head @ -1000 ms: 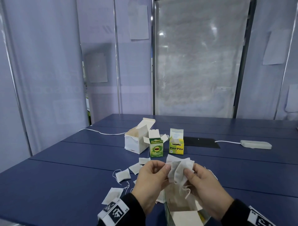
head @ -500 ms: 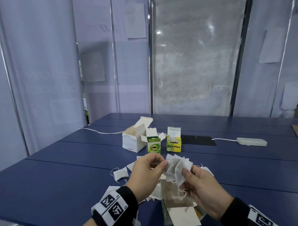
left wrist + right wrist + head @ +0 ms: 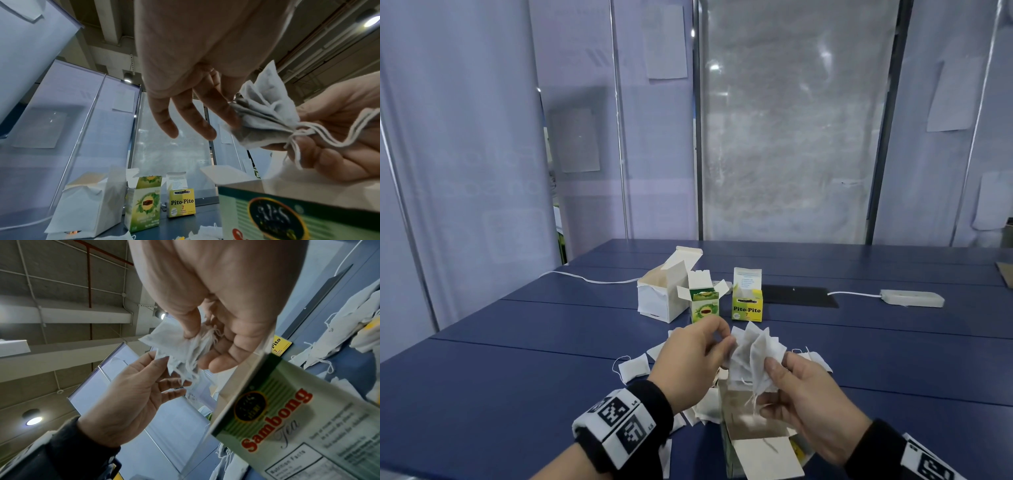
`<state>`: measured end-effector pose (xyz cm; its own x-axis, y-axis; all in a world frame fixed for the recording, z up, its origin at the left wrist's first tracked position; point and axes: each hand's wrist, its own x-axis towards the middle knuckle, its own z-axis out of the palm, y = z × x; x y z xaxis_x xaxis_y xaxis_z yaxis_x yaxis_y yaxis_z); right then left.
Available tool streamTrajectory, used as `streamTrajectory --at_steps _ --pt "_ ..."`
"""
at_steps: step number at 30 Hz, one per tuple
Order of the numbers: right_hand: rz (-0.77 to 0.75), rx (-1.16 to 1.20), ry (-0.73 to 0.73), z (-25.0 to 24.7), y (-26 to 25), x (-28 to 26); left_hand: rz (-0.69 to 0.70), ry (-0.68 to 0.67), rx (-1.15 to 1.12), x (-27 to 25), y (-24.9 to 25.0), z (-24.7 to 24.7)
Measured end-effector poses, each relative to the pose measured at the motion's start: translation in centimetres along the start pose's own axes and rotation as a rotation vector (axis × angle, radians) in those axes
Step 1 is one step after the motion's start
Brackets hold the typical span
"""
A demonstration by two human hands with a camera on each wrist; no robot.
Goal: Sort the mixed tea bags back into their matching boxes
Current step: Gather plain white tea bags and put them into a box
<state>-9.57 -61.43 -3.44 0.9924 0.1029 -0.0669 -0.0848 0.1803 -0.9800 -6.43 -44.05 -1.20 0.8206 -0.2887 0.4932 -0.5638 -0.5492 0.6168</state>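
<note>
My right hand [image 3: 784, 380] pinches a fanned bunch of white tea bags [image 3: 753, 356] by their strings, just above the open Sambong tea box [image 3: 756, 455] at the table's near edge. My left hand [image 3: 722, 342] pinches the bunch's upper left edge between thumb and forefinger; its other fingers are spread loose in the left wrist view [image 3: 205, 113]. The right wrist view shows the right hand [image 3: 205, 340] gripping the bunch [image 3: 172, 347]. Farther back stand an open white box [image 3: 664, 298], a green tea box [image 3: 704, 310] and a yellow Pito-Pito box [image 3: 747, 308]. Loose tea bags [image 3: 634, 367] lie left of the hands.
The blue table [image 3: 517, 377] carries a black mat [image 3: 798, 296] and a white power strip [image 3: 911, 298] at the back right. A white cable [image 3: 585, 279] runs along the back left. Pale partition panels stand behind the table.
Both hands stay at the bunch above the Sambong box. The left wrist has come further into view and its fingers have shifted along the bunch's left edge.
</note>
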Motion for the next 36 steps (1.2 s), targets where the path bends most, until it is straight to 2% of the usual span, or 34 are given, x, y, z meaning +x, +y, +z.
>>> streamTrajectory --at_steps 3,6,9,14,19,29,31,36 --pt "0.014 0.003 -0.012 0.0 -0.1 0.0 0.007 0.001 -0.053 0.5 0.0 -0.4" --pt "0.032 0.01 -0.037 0.0 -0.4 0.1 -0.021 -0.094 -0.298 1.1 0.2 -0.8" --pt "0.056 0.04 -0.068 0.0 -0.8 0.0 -0.052 -0.114 -0.464 1.3 0.3 -1.1" --pt "0.063 0.093 -0.11 -0.3 -1.1 -0.2 -0.061 -0.096 -0.471 1.1 0.8 -1.0" --pt "0.069 0.152 -0.151 -0.1 -1.5 -0.2 -0.036 -0.256 -0.455 1.0 2.2 -0.8" --pt "0.059 0.234 -0.184 -0.1 -2.1 -0.6 0.016 -0.342 -0.389 0.3 1.1 -1.9" --pt "0.065 0.252 -0.207 0.3 -2.3 -0.6 0.021 -0.332 -0.446 0.2 1.1 -1.7" --pt "0.082 0.253 -0.231 0.8 -2.1 -0.6 0.004 -0.193 -0.579 0.3 1.3 -1.2"
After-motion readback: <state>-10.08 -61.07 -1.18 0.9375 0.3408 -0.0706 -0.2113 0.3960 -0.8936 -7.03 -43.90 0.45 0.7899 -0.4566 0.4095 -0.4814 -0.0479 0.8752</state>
